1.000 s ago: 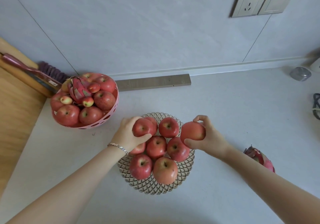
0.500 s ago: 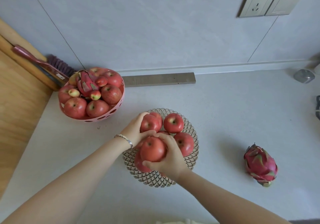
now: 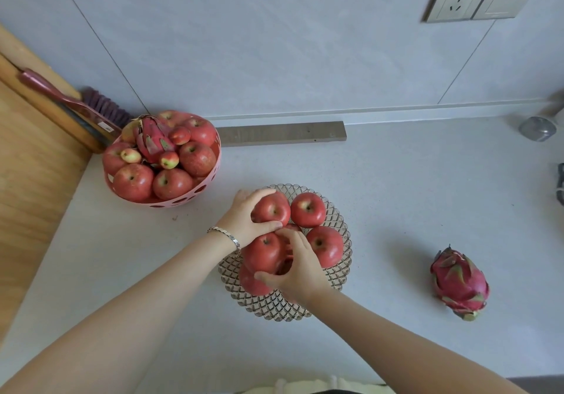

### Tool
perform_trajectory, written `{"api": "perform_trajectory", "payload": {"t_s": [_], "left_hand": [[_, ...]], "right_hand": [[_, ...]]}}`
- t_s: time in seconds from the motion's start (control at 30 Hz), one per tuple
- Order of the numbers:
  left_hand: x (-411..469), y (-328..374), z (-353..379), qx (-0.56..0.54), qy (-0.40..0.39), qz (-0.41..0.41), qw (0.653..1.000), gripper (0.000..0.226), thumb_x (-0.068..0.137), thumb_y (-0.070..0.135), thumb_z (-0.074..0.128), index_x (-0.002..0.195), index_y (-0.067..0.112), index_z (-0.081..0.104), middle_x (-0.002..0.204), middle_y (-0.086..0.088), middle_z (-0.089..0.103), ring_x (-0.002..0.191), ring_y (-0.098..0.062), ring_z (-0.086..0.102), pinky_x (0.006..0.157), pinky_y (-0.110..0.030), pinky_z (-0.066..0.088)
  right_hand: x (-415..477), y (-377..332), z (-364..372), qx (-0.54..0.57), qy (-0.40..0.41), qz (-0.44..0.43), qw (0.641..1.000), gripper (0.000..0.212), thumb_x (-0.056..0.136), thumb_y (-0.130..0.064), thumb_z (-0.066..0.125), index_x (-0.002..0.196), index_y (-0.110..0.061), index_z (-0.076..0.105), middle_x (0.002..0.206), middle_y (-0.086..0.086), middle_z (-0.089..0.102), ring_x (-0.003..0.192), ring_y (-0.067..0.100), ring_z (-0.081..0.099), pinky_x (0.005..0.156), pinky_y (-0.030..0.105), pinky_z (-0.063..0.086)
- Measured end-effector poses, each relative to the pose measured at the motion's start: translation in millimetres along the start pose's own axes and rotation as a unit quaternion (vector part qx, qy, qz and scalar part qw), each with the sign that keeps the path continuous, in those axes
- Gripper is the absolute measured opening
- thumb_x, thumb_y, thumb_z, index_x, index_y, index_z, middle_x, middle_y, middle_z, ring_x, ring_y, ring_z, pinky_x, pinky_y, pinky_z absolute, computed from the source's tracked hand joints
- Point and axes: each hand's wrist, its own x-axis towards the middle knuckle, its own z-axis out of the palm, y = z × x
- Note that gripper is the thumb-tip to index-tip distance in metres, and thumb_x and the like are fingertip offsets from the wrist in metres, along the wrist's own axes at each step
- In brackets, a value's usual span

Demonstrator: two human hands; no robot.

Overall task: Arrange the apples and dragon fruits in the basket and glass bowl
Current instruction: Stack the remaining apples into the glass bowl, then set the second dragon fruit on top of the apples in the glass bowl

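Apples (image 3: 308, 209), round, smooth, red, heaped in a clear glass bowl (image 3: 274, 309) with diamond-cut lattice and scalloped rim, mid-table (image 3: 396, 195). More apples, small fruits (image 3: 168, 159) and a scaly pink dragon fruit (image 3: 151, 140) piled in a pink plastic basket (image 3: 171, 203) with round holes, far left. Second dragon fruit (image 3: 460, 282) loose on the pale table, well right of the bowl. Left hand (image 3: 242, 218) curled round the rear apple (image 3: 272, 210); right hand (image 3: 297, 267) gripping the front apple (image 3: 264, 251) atop the pile.

— The right hand (image 3: 297, 267) has swung the carried apple (image 3: 264, 251) in from the glass bowl (image 3: 338, 222)'s right rim!
— And it's down on the pile now, just beneath the left hand (image 3: 244, 219)'s grip on the back apple (image 3: 271, 210).
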Motion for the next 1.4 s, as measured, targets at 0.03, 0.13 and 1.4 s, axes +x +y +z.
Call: {"api": "perform_trajectory", "payload": {"t_s": [0.03,0.13,1.4], "left_hand": [[-0.5,0.0,0.0,0.0,-0.007,0.0,1.0,0.067,0.074,0.027,0.074,0.13,0.039,0.04,0.119,0.0,0.035,0.105,-0.015,0.046,0.093,-0.022,0.034],[-4.2,-0.7,1.3,-0.015,-0.013,0.002,1.0,0.066,0.08,0.025,0.068,0.135,0.037,0.035,0.12,0.002,0.033,0.106,-0.011,0.045,0.091,-0.017,0.035],[-30.9,34.0,15.9,0.255,0.031,0.065,0.964,0.042,0.085,0.025,0.058,0.126,0.019,0.052,0.15,-0.013,0.029,0.135,-0.033,0.033,0.108,-0.048,0.033]], "right_hand": [[-0.7,0.2,0.0,0.002,0.0,-0.004,1.0,0.077,0.058,-0.038,0.081,0.124,-0.03,0.042,0.121,-0.014,0.038,0.113,0.004,0.041,0.098,0.025,0.042],[-2.5,-0.4,0.1,0.008,0.0,-0.009,1.0,0.084,0.058,-0.035,0.082,0.128,-0.031,0.036,0.123,-0.014,0.033,0.114,0.003,0.04,0.099,0.026,0.043],[-55.3,100.9,-206.0,-0.135,0.158,0.391,0.897,0.072,0.059,-0.034,0.077,0.119,-0.016,0.042,0.106,0.008,0.045,0.081,0.025,0.051,0.06,0.032,0.047]]}}
